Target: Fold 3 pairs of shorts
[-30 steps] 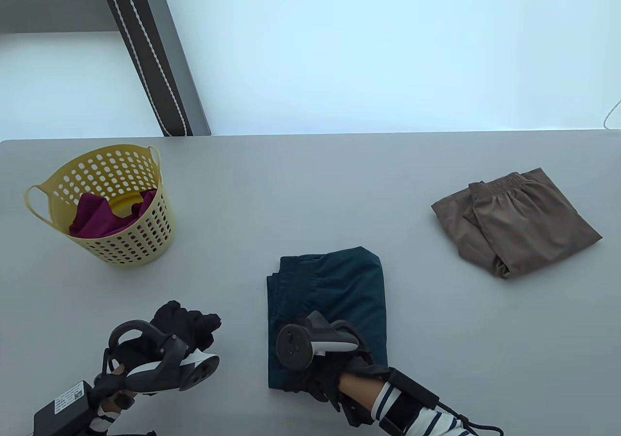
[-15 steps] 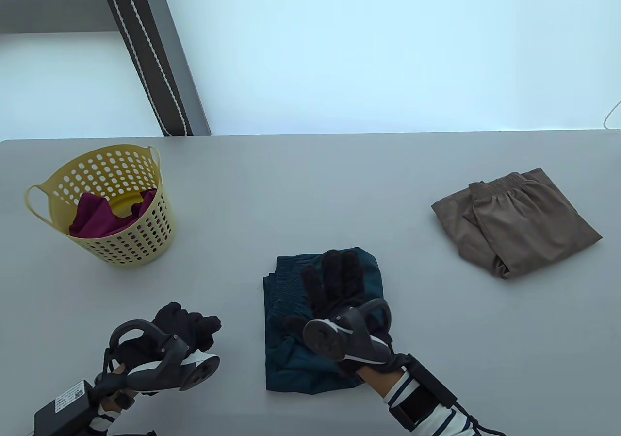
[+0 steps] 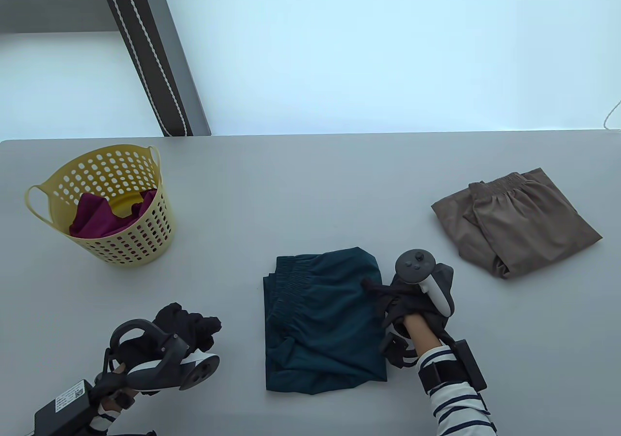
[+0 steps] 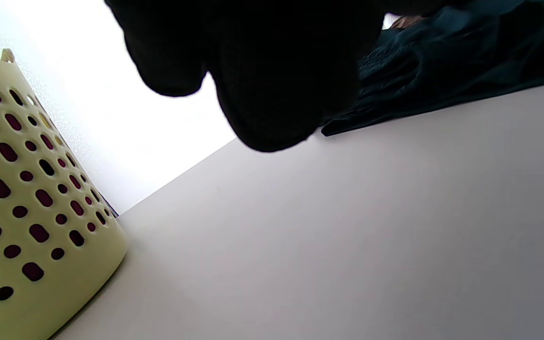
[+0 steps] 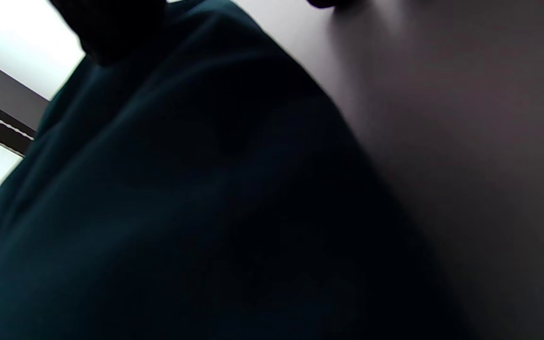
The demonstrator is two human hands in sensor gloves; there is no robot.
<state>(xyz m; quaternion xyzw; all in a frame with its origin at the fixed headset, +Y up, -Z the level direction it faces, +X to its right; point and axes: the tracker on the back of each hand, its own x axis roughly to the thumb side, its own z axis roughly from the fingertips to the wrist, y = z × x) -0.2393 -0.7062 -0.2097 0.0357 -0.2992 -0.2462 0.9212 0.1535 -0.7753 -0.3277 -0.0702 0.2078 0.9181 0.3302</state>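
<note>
Left hand: the left hand (image 3: 187, 327) sits nearest the table's front edge, well left of the folded pile, its gloved fingers loosely curled round nothing. It touches no cloth.

Right hand: the right hand (image 3: 412, 305) lies at the right edge of the teal shorts (image 3: 322, 317), turned on its side with the tracker uppermost. Its thumb (image 3: 371, 286) reaches left onto the cloth's top layer. The other fingers are hidden below the palm, so whether it grips the edge or only rests there cannot be told.

Key relation: the teal shorts lie directly to the left of the right hand, touching it, with their long axis running near to far. The right hand is far nearer to them than the left, so any slide or lift would likely fall to it.

Teal shorts: a thin, matte woven fabric, folded into a roughly rectangular packet. The gathered elastic waistband shows at the far left corner. The near edge bulges a little, with loose layers peeking out.

Table: the grey table (image 3: 310, 188) is smooth and matte.

Brown shorts: the brown shorts (image 3: 516, 225) lie folded further back on the right, well apart from the hands. They are soft and slightly creased, with the ruched waistband on the far side.

Basket: the yellow basket (image 3: 123, 242) stands at the far left, perforated plastic with loop handles. A magenta garment (image 3: 94, 217) lies crumpled inside, probably the third pair, not yet folded.
</note>
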